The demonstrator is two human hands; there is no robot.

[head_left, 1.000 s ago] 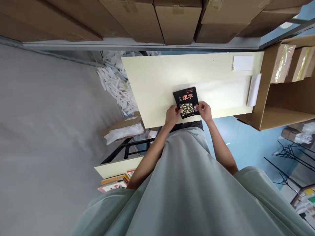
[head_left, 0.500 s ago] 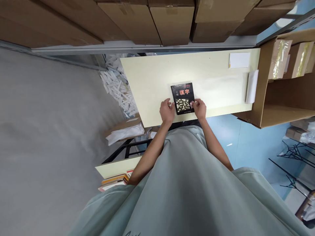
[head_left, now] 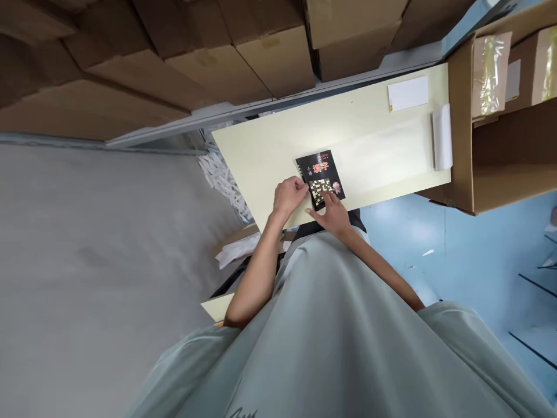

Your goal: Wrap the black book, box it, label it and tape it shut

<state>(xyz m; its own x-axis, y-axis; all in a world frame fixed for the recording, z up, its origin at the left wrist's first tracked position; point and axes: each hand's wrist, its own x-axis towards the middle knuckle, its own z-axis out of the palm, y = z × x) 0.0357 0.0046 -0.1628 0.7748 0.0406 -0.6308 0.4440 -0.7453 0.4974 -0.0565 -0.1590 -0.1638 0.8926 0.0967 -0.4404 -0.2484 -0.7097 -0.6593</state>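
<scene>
Beneath the right grip (head_left: 333, 212), lying flat with fingers apart, a black book (head_left: 319, 168) is resting on the counter (head_left: 270, 145); the left grip (head_left: 288, 194) is curling against its edge, whether clamped I cannot tell.

Pale grey-green tee (head_left: 331, 337), short slvs (head_left: 204, 342)

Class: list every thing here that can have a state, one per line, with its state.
Book, closed, flat on table, cover up.
Left hand, curled at book's left edge; grip unclear.
Right hand, open, fingers on cover.
Side box, open, lying on its side.
Shelf boxes, closed.
White pad, flat on table.
</scene>
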